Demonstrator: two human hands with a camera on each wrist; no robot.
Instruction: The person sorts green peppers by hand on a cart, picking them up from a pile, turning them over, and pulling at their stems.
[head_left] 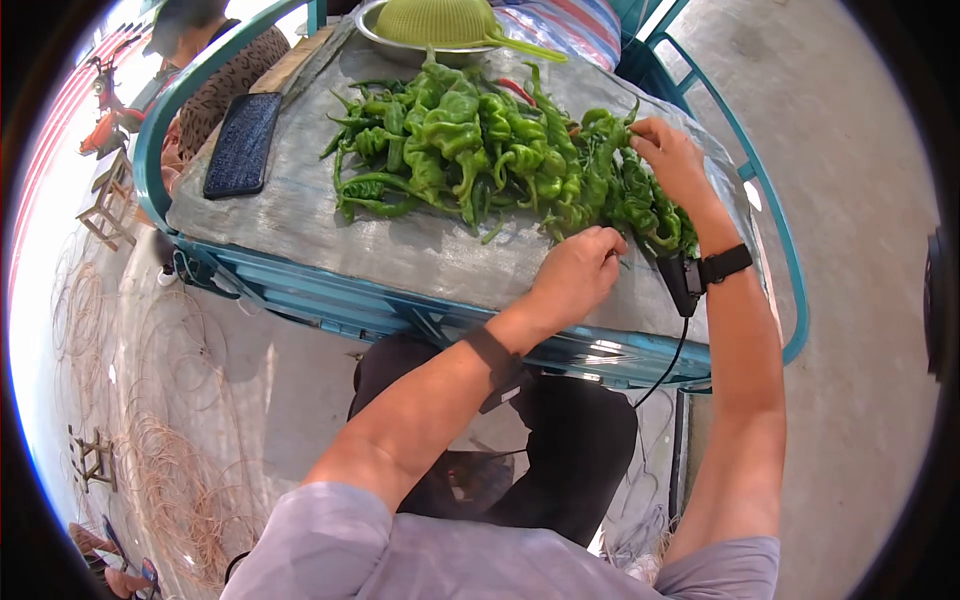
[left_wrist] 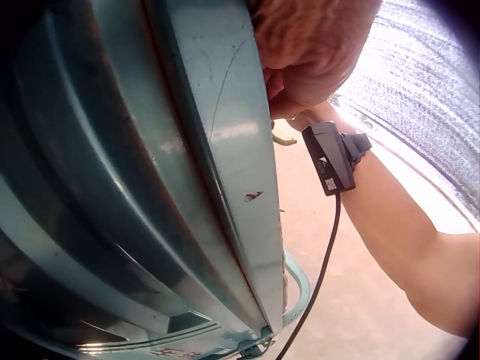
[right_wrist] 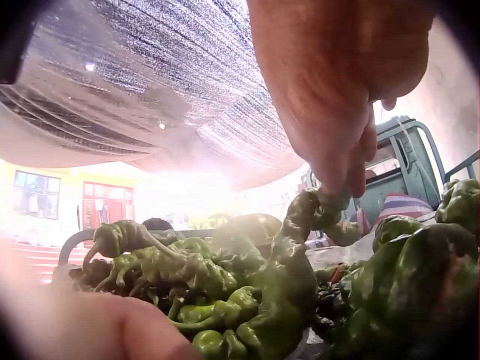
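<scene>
A broad heap of green peppers (head_left: 450, 140), wrinkled and twisted, lies on a grey cloth-like cover (head_left: 290, 240). My right hand (head_left: 672, 165) is at the heap's right side, its fingertips pinching a green pepper (right_wrist: 281, 292) near the top. Close to the front edge, my left hand (head_left: 580, 272) rests low over the cover with fingers bent inward. A small green stem-like piece (left_wrist: 283, 138) shows right by those fingers. Whether they grip it I cannot tell. One red pepper (head_left: 517, 91) lies among the green ones at the back.
Behind the heap a green strainer (head_left: 435, 22) sits in a metal bowl (head_left: 368, 28), beside a striped bag (head_left: 575, 30). A dark phone (head_left: 242, 145) lies at left. Teal metal rails (head_left: 785, 240) bound the cart bed. Another person (head_left: 235, 70) sits beyond the left rail.
</scene>
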